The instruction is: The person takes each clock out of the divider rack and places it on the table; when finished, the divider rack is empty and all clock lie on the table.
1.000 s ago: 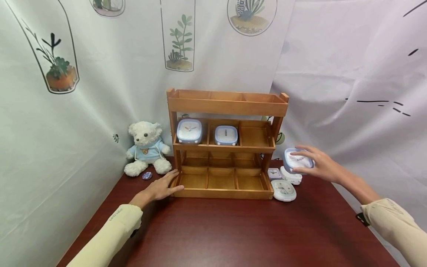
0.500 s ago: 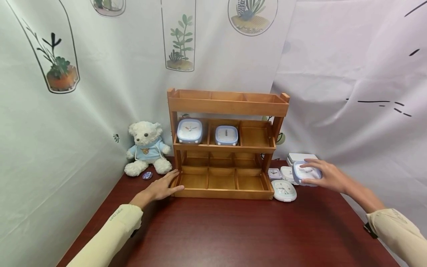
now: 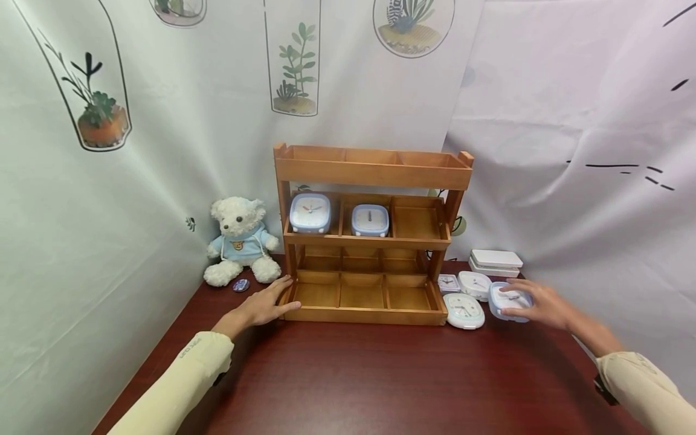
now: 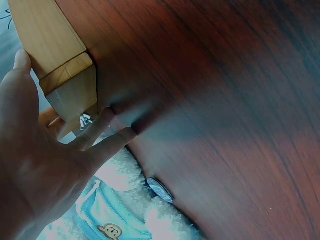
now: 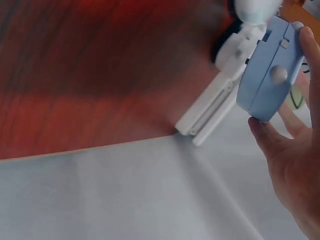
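Observation:
My right hand [image 3: 542, 303] pinches a blue-rimmed alarm clock [image 3: 508, 295] between thumb and fingers at the right of the table, close to several other clocks. In the right wrist view the blue side of this alarm clock [image 5: 261, 82] shows, with a round white foot. My left hand [image 3: 258, 307] is at the lower left corner of a wooden shelf rack [image 3: 361, 315]. In the left wrist view two fingertips touch the table and the thumb lies against the rack's corner [image 4: 75, 90]. Two blue-rimmed clocks, one larger [image 3: 310, 212] and one smaller [image 3: 370, 220], stand on the middle tier.
Right of the rack lie a small square clock [image 3: 448, 283], a white clock [image 3: 474, 285], and a pale green clock [image 3: 464, 310]. Stacked white boxes [image 3: 495, 260] sit behind them. A white teddy bear [image 3: 241, 241] and a round patterned disc [image 3: 241, 285] are at the left.
My right hand has carried the blue-rimmed alarm clock right and down, from over the other clocks to beside them, uncovering the white boxes. My left hand has stayed at the rack's corner.

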`<state>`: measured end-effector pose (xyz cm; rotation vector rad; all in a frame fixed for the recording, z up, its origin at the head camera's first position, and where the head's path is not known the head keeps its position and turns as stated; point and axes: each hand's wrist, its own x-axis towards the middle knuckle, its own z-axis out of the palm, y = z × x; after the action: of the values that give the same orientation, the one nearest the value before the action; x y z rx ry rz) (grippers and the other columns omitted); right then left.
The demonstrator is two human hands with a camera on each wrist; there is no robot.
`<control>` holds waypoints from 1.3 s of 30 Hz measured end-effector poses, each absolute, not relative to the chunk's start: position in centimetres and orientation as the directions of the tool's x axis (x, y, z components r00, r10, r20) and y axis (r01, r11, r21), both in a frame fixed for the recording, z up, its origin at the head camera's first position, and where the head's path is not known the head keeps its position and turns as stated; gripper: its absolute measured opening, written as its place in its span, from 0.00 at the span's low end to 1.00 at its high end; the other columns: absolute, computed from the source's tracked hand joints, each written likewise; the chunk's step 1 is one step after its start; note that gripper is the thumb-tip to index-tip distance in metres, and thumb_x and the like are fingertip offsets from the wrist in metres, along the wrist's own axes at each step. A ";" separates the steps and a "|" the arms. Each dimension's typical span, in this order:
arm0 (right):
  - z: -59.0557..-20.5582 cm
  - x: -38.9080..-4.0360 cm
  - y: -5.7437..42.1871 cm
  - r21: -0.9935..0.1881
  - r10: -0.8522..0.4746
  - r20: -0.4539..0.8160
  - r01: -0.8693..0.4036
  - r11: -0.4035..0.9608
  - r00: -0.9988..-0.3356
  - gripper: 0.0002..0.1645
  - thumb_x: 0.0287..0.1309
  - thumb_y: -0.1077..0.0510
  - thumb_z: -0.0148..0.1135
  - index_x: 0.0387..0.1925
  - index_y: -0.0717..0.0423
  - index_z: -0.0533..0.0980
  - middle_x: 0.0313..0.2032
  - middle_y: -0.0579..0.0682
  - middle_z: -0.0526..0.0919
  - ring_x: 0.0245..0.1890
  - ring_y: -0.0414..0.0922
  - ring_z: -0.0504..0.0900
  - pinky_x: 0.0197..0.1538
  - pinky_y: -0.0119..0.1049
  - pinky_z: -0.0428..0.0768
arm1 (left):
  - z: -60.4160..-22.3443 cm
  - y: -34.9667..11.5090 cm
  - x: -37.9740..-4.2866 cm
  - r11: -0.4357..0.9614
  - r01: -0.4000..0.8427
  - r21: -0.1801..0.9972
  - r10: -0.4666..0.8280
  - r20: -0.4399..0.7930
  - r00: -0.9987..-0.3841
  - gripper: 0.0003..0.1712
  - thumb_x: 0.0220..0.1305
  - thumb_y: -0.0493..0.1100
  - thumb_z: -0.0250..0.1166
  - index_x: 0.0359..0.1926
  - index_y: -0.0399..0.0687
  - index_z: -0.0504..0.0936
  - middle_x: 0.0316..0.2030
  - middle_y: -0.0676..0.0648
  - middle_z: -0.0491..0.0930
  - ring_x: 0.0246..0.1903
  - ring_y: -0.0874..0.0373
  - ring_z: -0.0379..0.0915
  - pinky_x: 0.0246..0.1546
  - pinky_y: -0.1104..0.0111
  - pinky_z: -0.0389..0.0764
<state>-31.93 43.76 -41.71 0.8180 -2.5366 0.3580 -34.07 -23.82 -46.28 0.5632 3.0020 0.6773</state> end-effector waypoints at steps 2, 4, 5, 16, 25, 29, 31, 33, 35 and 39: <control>-42.3 -32.1 43.9 -0.106 -0.485 0.485 -0.599 0.794 -0.728 0.31 0.39 0.49 0.87 0.47 0.54 0.87 0.51 0.60 0.87 0.47 0.57 0.84 0.42 0.40 0.80 | -46.3 -23.8 -34.1 0.841 0.341 0.419 0.347 0.064 -0.936 0.50 0.73 0.68 0.59 0.80 0.40 0.59 0.80 0.36 0.54 0.72 0.30 0.60 0.65 0.36 0.66; -42.8 -32.1 44.0 -0.103 -0.485 0.474 -0.593 0.799 -0.735 0.31 0.40 0.49 0.87 0.47 0.54 0.87 0.51 0.60 0.87 0.46 0.57 0.84 0.41 0.41 0.80 | -46.3 -23.8 -34.0 0.842 0.340 0.419 0.346 0.064 -0.936 0.48 0.74 0.66 0.59 0.80 0.40 0.59 0.80 0.36 0.54 0.72 0.30 0.60 0.65 0.36 0.66; -43.0 -32.2 44.1 -0.102 -0.482 0.469 -0.587 0.803 -0.740 0.30 0.40 0.49 0.87 0.47 0.54 0.87 0.52 0.61 0.87 0.47 0.58 0.85 0.42 0.42 0.81 | -46.3 -23.8 -34.0 0.841 0.341 0.420 0.347 0.064 -0.936 0.48 0.74 0.65 0.59 0.80 0.40 0.59 0.80 0.36 0.54 0.72 0.30 0.60 0.65 0.36 0.66; -44.6 -32.5 44.3 -0.186 -0.483 0.357 -0.568 0.802 -0.799 0.29 0.44 0.45 0.85 0.49 0.49 0.87 0.55 0.61 0.86 0.52 0.59 0.84 0.49 0.39 0.80 | -46.3 -23.8 -34.1 0.839 0.340 0.424 0.350 0.056 -0.935 0.52 0.72 0.71 0.57 0.81 0.41 0.58 0.80 0.37 0.52 0.72 0.30 0.60 0.65 0.35 0.65; -45.4 -33.1 44.5 -0.350 -0.386 0.271 -0.464 0.814 -0.882 0.32 0.48 0.44 0.83 0.55 0.48 0.85 0.59 0.61 0.83 0.53 0.44 0.80 0.49 0.41 0.76 | -46.4 -23.9 -34.2 0.839 0.344 0.422 0.351 0.064 -0.934 0.52 0.72 0.71 0.57 0.81 0.40 0.58 0.80 0.36 0.53 0.72 0.30 0.60 0.64 0.35 0.66; -45.7 -33.4 44.6 -0.381 -0.350 0.238 -0.418 0.825 -0.906 0.32 0.48 0.44 0.82 0.56 0.46 0.85 0.62 0.59 0.82 0.55 0.43 0.79 0.51 0.42 0.75 | -46.4 -24.0 -34.2 0.839 0.344 0.422 0.349 0.068 -0.934 0.52 0.72 0.71 0.57 0.80 0.40 0.58 0.80 0.36 0.53 0.72 0.30 0.61 0.64 0.35 0.66; -45.8 -33.4 44.6 -0.377 -0.349 0.229 -0.413 0.829 -0.909 0.33 0.49 0.44 0.82 0.57 0.46 0.84 0.63 0.58 0.81 0.55 0.42 0.78 0.52 0.43 0.75 | -46.4 -24.0 -34.2 0.838 0.345 0.423 0.350 0.069 -0.934 0.52 0.72 0.71 0.57 0.80 0.40 0.58 0.80 0.36 0.53 0.72 0.30 0.61 0.64 0.35 0.66; -45.8 -33.3 44.7 -0.368 -0.342 0.238 -0.411 0.834 -0.909 0.33 0.49 0.43 0.82 0.57 0.46 0.85 0.63 0.57 0.82 0.55 0.41 0.78 0.52 0.43 0.74 | -46.5 -24.0 -34.2 0.838 0.345 0.424 0.351 0.066 -0.934 0.52 0.72 0.71 0.57 0.81 0.40 0.58 0.80 0.37 0.53 0.72 0.31 0.60 0.64 0.35 0.66; -45.8 -33.1 44.6 -0.359 -0.344 0.256 -0.419 0.834 -0.903 0.33 0.49 0.43 0.82 0.57 0.47 0.85 0.62 0.56 0.83 0.56 0.41 0.78 0.52 0.43 0.74 | -46.5 -24.0 -34.2 0.837 0.346 0.423 0.354 0.063 -0.933 0.52 0.72 0.72 0.56 0.81 0.40 0.58 0.80 0.37 0.53 0.72 0.31 0.60 0.64 0.35 0.66; -45.4 -32.7 44.4 -0.369 -0.334 0.298 -0.431 0.824 -0.894 0.33 0.50 0.44 0.82 0.58 0.49 0.85 0.58 0.55 0.85 0.56 0.44 0.79 0.52 0.46 0.74 | -46.5 -23.9 -34.3 0.840 0.344 0.420 0.353 0.059 -0.934 0.52 0.72 0.71 0.56 0.81 0.41 0.57 0.81 0.37 0.52 0.73 0.32 0.59 0.66 0.36 0.65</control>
<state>-32.74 44.39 -45.42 0.5924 -2.7863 0.6407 -34.26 -23.94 -46.46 0.5676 2.9934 0.6778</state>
